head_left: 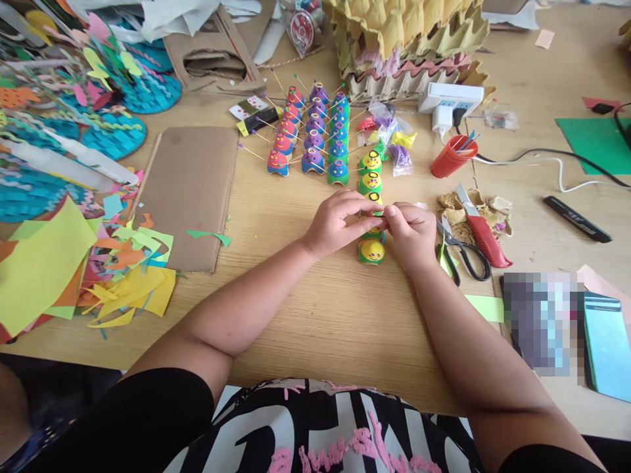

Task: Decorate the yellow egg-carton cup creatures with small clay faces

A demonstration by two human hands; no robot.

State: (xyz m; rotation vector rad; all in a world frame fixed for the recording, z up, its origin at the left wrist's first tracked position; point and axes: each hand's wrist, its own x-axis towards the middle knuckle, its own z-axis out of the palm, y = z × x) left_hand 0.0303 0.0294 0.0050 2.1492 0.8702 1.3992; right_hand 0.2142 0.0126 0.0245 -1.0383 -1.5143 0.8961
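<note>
My left hand (342,220) and my right hand (411,233) meet fingertip to fingertip above a column of small painted egg-carton figures. Both are closed in a pinch around something small, thin and dark, too tiny to make out. The nearest yellow and green figure (371,251), with a drawn smiling face, stands just below my fingers. Behind it, more yellow figures (372,180) carry dark rings on top; my fingers partly cover those in the middle. Farther left stand rows of red figures (277,163), purple figures (312,159) and blue figures (338,171) with pins sticking out.
Right of my hands lie scissors (463,249), a red-handled knife (480,230) and carton scraps. An orange cup (453,156) stands near a power strip (451,98). Cardboard (190,197) and paper scraps (133,289) lie left. Egg trays (409,39) are stacked behind.
</note>
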